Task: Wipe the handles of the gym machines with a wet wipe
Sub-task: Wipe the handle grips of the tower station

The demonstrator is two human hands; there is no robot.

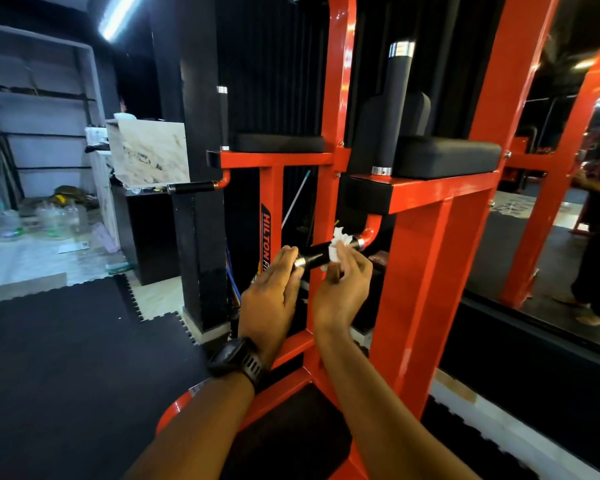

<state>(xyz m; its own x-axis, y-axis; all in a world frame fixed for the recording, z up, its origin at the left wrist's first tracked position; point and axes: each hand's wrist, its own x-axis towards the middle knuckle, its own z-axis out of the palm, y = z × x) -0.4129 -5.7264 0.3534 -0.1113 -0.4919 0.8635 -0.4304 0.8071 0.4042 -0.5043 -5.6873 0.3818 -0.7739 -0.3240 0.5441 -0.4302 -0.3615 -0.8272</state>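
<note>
A person's left hand (269,299), fingers straight, rests against the free end of a black handle (314,256); just beyond, the right hand (340,292) pinches a white wet wipe (340,239) onto the handle, below an armrest pad (444,157) of the red machine (413,271)

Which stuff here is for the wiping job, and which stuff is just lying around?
For the job:
wet wipe
black handle under the wipe
other low handle, to the left
upright handle, higher up

Just lying about:
plastic bottles on the floor
marble slab
wristwatch
</note>
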